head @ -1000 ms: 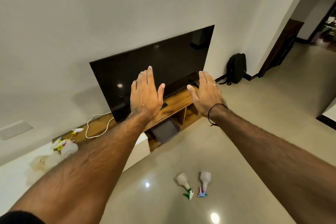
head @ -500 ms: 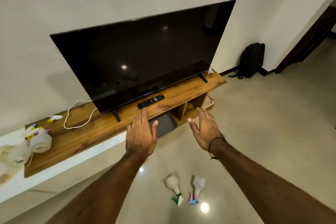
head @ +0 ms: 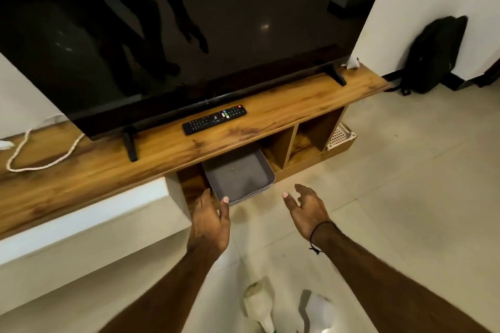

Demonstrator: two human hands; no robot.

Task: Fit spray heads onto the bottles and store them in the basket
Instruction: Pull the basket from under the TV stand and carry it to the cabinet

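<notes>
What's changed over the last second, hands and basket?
Both hands dropped from in front of the TV towards the grey basket under the shelf. The left hand now has its thumb at the basket's front edge; the right hand hovers open nearby. Nothing gripped. Basket, remote and the two floor bottles stayed put.

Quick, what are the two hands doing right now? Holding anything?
Left hand: open, holding nothing, fingertips right by the grey basket.
Right hand: open, fingers loosely spread, holding nothing.
</notes>
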